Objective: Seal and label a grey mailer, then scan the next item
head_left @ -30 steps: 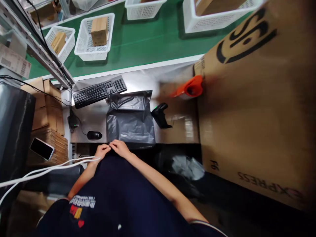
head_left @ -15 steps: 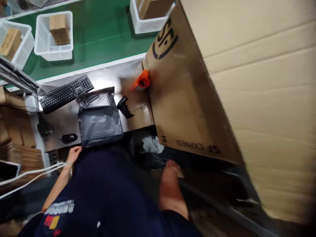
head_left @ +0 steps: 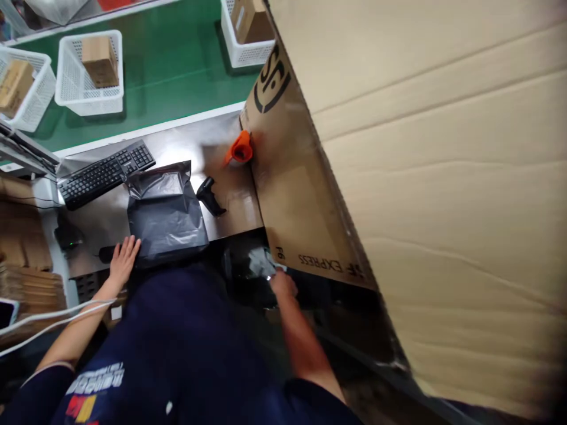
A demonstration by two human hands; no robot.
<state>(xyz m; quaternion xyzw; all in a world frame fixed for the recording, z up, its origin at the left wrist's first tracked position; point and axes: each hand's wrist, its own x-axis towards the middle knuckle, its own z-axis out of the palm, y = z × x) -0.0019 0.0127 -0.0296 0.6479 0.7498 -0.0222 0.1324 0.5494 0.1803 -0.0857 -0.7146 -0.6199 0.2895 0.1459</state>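
Observation:
My left hand (head_left: 123,261) lies with fingers stretched out at the lower left corner of a dark grey plastic mailer bag (head_left: 170,227), beside a black computer mouse (head_left: 107,254) at the table's edge. The bag is flat, its top flap crinkled. Below table level, my right hand (head_left: 284,284) is closed, at a pale crumpled heap (head_left: 260,262) that looks like plastic or paper. What the fingers hold is too small and blurred to name. A black handheld scanner (head_left: 210,196) rests right of the bag.
A large cardboard sheet (head_left: 425,195) fills the right side. Near it stands an orange tape dispenser (head_left: 241,147). A keyboard (head_left: 107,174) lies behind the bag. White baskets (head_left: 91,105) with boxes stand on the green surface (head_left: 172,65). Stacked cardboard (head_left: 33,295) is at left.
My left hand has moved up from the table's front edge to the bag's corner and its fingers have spread. My right hand has reached forward to the pale heap. The view has shifted slightly.

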